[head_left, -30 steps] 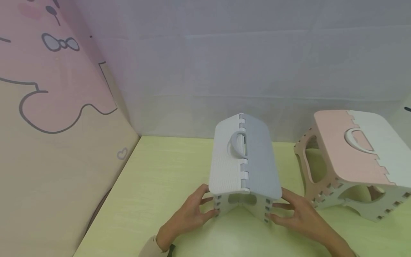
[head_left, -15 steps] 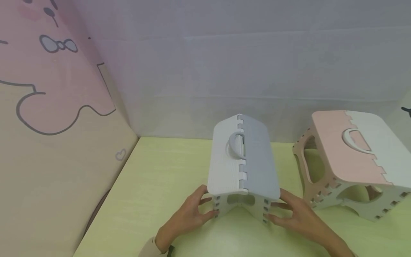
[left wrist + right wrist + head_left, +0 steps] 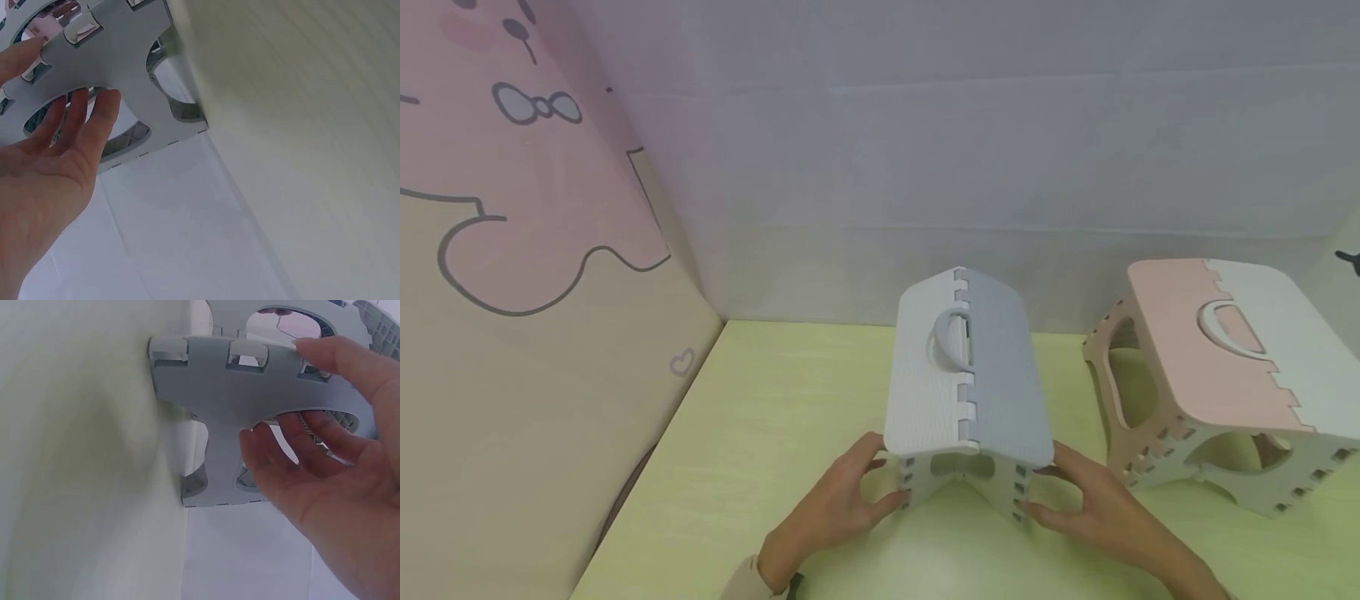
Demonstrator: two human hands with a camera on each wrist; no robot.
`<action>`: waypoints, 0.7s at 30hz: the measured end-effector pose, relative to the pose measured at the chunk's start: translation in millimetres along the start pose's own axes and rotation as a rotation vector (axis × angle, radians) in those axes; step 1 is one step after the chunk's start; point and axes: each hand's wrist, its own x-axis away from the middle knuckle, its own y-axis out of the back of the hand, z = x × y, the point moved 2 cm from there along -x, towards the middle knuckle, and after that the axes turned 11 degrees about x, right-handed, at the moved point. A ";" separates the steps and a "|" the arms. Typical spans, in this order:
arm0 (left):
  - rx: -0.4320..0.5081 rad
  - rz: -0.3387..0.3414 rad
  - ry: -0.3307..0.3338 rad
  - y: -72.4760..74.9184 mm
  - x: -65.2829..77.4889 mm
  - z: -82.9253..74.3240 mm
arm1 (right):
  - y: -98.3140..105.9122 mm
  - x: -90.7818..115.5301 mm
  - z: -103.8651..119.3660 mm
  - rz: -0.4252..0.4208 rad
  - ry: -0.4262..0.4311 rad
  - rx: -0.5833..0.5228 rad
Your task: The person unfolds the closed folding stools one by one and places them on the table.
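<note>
A white and grey folding step stool stands partly folded on the table, its two-panel top bent into a ridge beside the loop handle. My left hand grips the leg panel on its left. In the left wrist view, the thumb lies on the panel's hinged edge while several fingers reach into the oval cutout. On the opposite side my right hand grips the other leg panel likewise, thumb at the hinged edge and fingers in its cutout. The fingertips behind the panels are hidden.
A second folding stool, pink and white, stands unfolded to the right of the right hand. Behind both stools hangs a pale cloth wall. A printed pink and beige cloth borders the yellow-green table on the left.
The stool and both hands keep nearly the same place. Both hands' fingers have tucked slightly further in behind the leg panels, and the head view has shifted a little.
</note>
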 end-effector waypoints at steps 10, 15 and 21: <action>-0.106 -0.051 -0.124 5.8 1.0 -4.9 | 4.3 -1.7 1.4 0.007 -0.012 -0.030; -0.131 -0.109 -0.144 10.0 0.5 -8.0 | 7.3 -3.8 -0.7 -0.023 -0.010 -0.048; -0.150 -0.158 -0.195 15.6 -0.4 -9.9 | 12.5 -7.8 0.6 -0.064 -0.014 -0.044</action>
